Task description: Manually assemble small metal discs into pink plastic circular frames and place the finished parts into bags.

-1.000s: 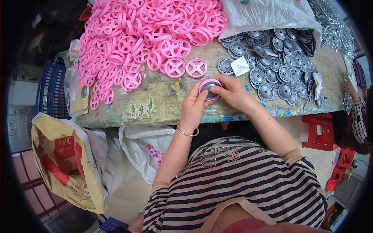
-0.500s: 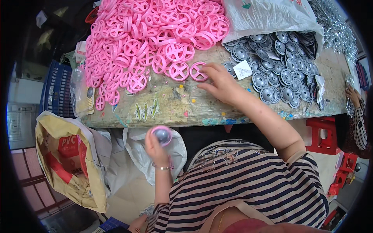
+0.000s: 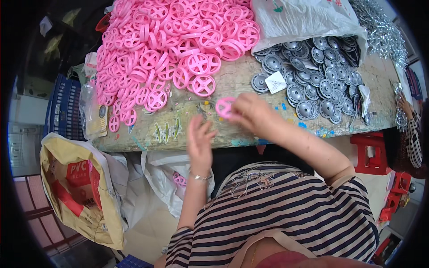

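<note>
A pink plastic wheel rim with crossed spokes (image 3: 221, 107) is pinched in my right hand (image 3: 254, 114), just above the table near its front edge. To its left, my left hand (image 3: 199, 145) is raised at the table edge with its fingers apart and nothing in them. Beyond both hands lies a large heap of pink wheel rims (image 3: 156, 58). Grey disc-shaped hubcaps (image 3: 308, 91) spill from a white plastic bag (image 3: 308, 20) at the right. Below my left hand, a white sack (image 3: 154, 178) hangs open with a pink wheel (image 3: 179, 179) inside.
A yellow-brown sack (image 3: 109, 214) stands open at the left beside a blue crate (image 3: 67, 109). Small leaf-shaped stickers (image 3: 166, 130) and a white paper slip (image 3: 275, 82) lie on the worn table (image 3: 241, 73). Red stools (image 3: 371, 154) and another person's hand (image 3: 405, 107) are at the right.
My left hand has let go of the pink wheel with its grey centre and moved up to the table edge. My right hand has picked up a pink rim and drawn it nearer.
</note>
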The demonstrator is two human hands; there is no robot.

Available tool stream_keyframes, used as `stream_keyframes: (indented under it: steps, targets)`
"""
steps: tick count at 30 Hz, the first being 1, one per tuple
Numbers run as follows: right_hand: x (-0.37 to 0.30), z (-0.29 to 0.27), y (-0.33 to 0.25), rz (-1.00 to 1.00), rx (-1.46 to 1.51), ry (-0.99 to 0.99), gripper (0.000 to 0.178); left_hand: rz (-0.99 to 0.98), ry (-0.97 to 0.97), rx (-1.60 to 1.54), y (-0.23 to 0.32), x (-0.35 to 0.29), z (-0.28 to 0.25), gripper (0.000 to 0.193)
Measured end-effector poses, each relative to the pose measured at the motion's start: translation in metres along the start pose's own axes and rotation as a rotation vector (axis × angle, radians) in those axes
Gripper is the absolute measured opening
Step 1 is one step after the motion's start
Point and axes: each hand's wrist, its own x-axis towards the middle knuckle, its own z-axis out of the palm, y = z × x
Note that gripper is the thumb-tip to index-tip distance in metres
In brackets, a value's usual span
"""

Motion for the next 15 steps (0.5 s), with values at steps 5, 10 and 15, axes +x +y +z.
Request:
stream_keyframes:
  steps: [5,10,15]
  targets:
    - [-0.016,-0.007,0.009,0.011,0.086,-0.032,0.019,-0.401,-0.227,0.046,-0.022,0.031,0.047,0.04]
    - [0.008,-0.052,0.088,0.336,-0.082,0.181,0.028,-0.489,-0.152,-0.247,-0.015,0.033,0.055,0.035]
    - [0.018,-0.062,0.154,0.393,-0.503,0.182,0.048,-0.502,-0.219,-0.159,-0.013,0.035,0.054,0.032]
